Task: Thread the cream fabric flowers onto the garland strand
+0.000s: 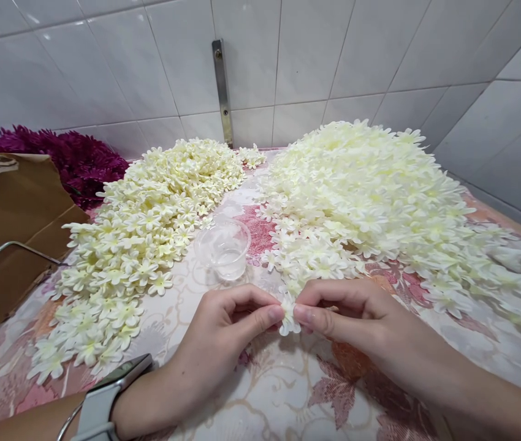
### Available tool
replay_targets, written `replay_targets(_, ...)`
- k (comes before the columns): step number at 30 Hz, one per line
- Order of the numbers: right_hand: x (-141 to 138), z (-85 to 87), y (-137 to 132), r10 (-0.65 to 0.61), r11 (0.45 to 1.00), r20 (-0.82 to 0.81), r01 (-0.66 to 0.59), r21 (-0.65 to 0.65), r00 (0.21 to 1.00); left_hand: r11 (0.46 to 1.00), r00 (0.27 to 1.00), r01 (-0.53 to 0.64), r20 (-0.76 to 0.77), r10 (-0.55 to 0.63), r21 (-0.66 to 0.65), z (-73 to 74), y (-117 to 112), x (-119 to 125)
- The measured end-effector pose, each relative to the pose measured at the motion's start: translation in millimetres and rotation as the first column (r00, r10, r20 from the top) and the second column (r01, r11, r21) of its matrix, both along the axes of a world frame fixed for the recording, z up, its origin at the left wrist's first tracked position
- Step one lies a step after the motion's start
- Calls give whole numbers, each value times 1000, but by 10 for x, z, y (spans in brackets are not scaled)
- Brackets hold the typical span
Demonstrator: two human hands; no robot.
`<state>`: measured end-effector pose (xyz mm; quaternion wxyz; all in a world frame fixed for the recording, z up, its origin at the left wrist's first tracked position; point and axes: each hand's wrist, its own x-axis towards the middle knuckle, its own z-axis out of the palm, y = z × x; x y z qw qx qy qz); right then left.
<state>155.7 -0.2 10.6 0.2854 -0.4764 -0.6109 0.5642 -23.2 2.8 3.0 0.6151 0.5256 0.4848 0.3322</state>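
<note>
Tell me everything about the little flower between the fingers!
The flower is small, with white petals and a hint of pale yellow. It looks like thin cloth, though I can't be sure. The left hand and right hand pinch it from both sides, some petals pointing down, above the patterned tablecloth.

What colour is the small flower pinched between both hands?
The small petalled flower is creamy white, seen best in the head view.

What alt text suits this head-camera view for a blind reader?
A left hand and right hand pinch a white flower over a patterned tablecloth. Beyond, a clear cup sits between a left heap and right heap of pale flowers.
</note>
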Motion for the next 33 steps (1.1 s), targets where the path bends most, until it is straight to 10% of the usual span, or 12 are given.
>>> replay_targets(14,161,91,79,-68,976,300,2,217,951,990,994,-106,-1,106,-95,10,-35,24)
replay_targets(19,342,100,202,-483,712,464,25,702,743,985,989,-146,13,148,-97,-14,-55,41)
replay_targets(25,285,12,178,-497,499,537,-282,819,681,983,991,-42,-121,65,181,-32,-110,-7)
replay_targets(30,76,-92,43,-70,446,583,-498,744,809,652,962,188,-273,31,735,103,-209,-111)
replay_targets(33,84,-188,151,-117,387,621,-540,747,775,486,943,275,-332,32,829,191,-270,-153)
